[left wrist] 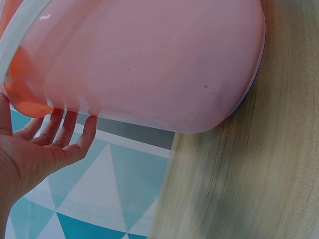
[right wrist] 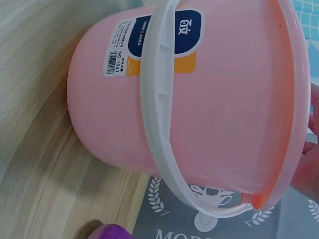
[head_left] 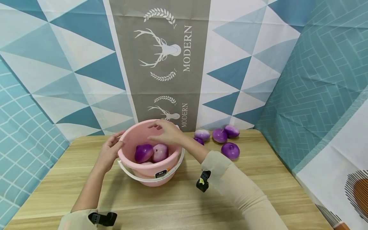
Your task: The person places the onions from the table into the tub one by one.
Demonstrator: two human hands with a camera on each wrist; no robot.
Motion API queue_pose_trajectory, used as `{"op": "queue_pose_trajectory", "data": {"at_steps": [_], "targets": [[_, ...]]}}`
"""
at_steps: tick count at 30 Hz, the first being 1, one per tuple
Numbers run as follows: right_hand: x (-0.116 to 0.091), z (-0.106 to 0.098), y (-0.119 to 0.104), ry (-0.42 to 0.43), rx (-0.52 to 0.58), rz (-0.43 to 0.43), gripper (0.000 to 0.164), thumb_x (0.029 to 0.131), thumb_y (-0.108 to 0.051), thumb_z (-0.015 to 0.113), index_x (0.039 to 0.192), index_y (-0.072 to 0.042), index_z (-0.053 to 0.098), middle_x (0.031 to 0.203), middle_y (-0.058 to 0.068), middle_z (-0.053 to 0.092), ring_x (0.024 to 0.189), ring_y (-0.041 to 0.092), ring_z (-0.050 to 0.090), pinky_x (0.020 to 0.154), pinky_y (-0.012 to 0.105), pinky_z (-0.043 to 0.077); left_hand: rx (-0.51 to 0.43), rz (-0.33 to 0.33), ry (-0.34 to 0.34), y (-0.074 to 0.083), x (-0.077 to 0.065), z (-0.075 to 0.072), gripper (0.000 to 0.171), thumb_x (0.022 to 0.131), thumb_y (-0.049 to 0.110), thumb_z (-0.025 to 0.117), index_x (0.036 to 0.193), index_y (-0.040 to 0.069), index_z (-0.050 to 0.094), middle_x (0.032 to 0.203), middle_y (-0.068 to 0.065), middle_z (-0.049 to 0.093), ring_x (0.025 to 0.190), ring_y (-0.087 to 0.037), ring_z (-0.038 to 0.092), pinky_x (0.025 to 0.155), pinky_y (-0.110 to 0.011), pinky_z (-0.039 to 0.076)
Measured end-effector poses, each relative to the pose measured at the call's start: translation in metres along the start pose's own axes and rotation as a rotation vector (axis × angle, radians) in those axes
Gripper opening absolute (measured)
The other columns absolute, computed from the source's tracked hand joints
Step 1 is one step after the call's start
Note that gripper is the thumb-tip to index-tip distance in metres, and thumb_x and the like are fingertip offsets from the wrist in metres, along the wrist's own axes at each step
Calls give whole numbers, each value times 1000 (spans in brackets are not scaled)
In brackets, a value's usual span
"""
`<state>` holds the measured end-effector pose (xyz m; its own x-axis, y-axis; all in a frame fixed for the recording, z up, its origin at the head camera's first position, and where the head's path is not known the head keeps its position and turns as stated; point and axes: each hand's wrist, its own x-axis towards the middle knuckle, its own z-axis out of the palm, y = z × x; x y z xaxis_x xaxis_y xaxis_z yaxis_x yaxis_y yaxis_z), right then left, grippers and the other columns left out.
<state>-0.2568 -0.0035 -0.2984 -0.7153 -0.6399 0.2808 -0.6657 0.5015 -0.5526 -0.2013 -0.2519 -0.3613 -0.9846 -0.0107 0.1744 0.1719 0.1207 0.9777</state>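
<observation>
A pink bucket [head_left: 143, 172] stands upright on the table, its white handle [head_left: 149, 181] hanging down at the front. Inside lie a purple onion [head_left: 143, 153] and a paler onion [head_left: 160, 153], with part of another showing beneath. My left hand [head_left: 108, 151] touches the bucket's left rim and outer side, its fingertips against the wall in the left wrist view. Over the bucket's opening is my right hand [head_left: 166, 132], fingers loosely bent and holding nothing. In the right wrist view, the fingers show only partly, past the rim.
Several onions [head_left: 219, 135] lie on the wooden table [head_left: 178, 204] to the right of the bucket, one partly hidden behind my right forearm. A patterned cloth backdrop [head_left: 230, 41] rises behind the table, with tiled-print sheets at both sides.
</observation>
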Motion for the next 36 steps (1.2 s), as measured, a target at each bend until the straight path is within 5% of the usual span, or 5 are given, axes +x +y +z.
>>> {"op": "queue_pose_trajectory", "data": {"at_steps": [25,36], "targets": [[-8,-27,13,96,54,10,41,82,-28,71,117,-8,62,118,13,60,108,28,58,95,41,47,-29,8,-7,-1,-1,0,44,94,9,48,137,2,38,96,15,59,85,0,60,66,-19,55],[-16,-36,21,131,39,27,43,81,-31,72,117,-10,62,115,12,60,105,27,60,93,38,48,-14,16,-7,-1,-1,-1,45,95,11,48,138,0,36,97,16,59,86,1,60,67,-19,55]]}}
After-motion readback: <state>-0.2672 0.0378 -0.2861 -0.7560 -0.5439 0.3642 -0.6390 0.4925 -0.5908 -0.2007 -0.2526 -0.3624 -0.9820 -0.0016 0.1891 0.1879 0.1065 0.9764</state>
